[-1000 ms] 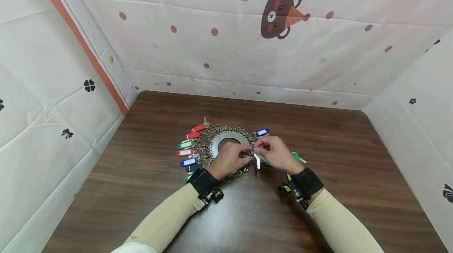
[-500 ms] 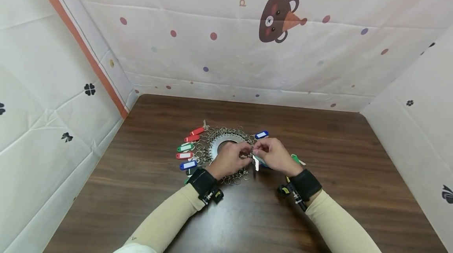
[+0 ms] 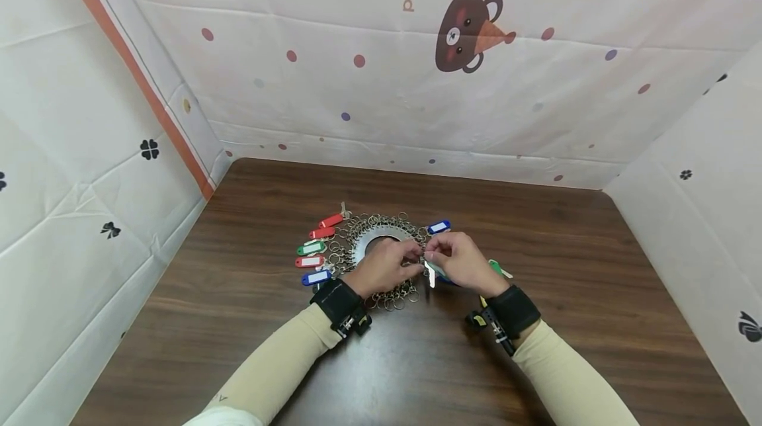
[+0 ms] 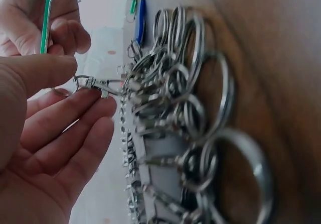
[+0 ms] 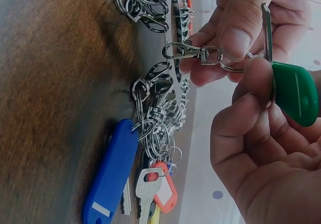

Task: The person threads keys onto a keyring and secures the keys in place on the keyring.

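Observation:
A round metal key holder (image 3: pixel 362 249) lies on the table, ringed with snap hooks and split rings. My left hand (image 3: pixel 383 268) reaches over its near right part. In the right wrist view, its thumb and fingers pinch a split ring (image 5: pixel 232 69) joined to a snap hook (image 5: pixel 188 51), which is hooked at the holder's edge. Close beside it, my right hand (image 3: pixel 465 260) pinches a green key tag (image 5: pixel 299 94) with a key (image 5: pixel 267 32) sticking out. The fingertips of both hands almost meet at the split ring, and right fingers hide part of the tag and key.
Red, green and blue key tags fan out at the holder's left, among them a blue tag (image 3: pixel 316 278). Another blue tag (image 3: pixel 439 227) lies at its upper right. A green tag (image 3: pixel 496 268) is beyond my right hand. Patterned cloth walls (image 3: pixel 286 95) enclose the wooden table (image 3: pixel 565 247).
Both hands keep nearly the same place and grip. My left wrist has shifted slightly to the left. The head view has tilted a little since one second ago.

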Demonstrator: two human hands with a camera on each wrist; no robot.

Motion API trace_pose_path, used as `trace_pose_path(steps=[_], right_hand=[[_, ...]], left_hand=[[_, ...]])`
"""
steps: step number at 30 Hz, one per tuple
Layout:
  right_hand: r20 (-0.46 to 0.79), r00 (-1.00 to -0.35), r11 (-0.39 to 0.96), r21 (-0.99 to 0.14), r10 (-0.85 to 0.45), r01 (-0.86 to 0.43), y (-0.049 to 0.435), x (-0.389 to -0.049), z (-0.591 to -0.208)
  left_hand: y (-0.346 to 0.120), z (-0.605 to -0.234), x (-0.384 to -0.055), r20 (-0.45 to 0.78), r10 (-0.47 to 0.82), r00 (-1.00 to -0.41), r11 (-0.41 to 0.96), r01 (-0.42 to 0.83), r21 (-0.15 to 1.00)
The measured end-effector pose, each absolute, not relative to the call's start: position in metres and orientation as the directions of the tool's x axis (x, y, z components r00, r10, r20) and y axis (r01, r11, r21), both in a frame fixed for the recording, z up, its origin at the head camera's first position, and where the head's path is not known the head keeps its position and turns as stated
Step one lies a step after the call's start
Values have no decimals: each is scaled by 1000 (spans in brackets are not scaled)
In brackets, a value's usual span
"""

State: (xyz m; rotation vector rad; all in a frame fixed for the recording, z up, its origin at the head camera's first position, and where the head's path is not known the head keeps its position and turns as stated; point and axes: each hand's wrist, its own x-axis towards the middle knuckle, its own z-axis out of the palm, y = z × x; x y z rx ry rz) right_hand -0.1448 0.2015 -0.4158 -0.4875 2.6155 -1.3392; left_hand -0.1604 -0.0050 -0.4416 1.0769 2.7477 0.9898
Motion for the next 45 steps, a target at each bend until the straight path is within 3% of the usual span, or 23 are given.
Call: trace_pose_path(steps=[6, 17, 23, 37, 45], right_hand=[[22, -931, 560, -794, -364, -238, 201, -144, -417], [13, -935, 545, -809, -354, -218, 201, -142, -418], [18, -941, 559, -801, -338, -216, 201, -142, -418], [17, -930, 560, -794, -368, -235, 202, -143, -420], [-16, -936, 551, -812, -352, -193, 202, -143, -420]], left_hand=[[-7, -441, -164, 184, 688, -702, 561, 676, 478], [-3, -445, -161, 264, 638, -723, 601, 682, 417], [1, -448, -158, 339, 646, -684, 600, 729, 329], [0, -446, -161, 207, 709, -674, 602, 731, 321], [2, -446, -157, 318, 640, -700, 601, 713, 361]])
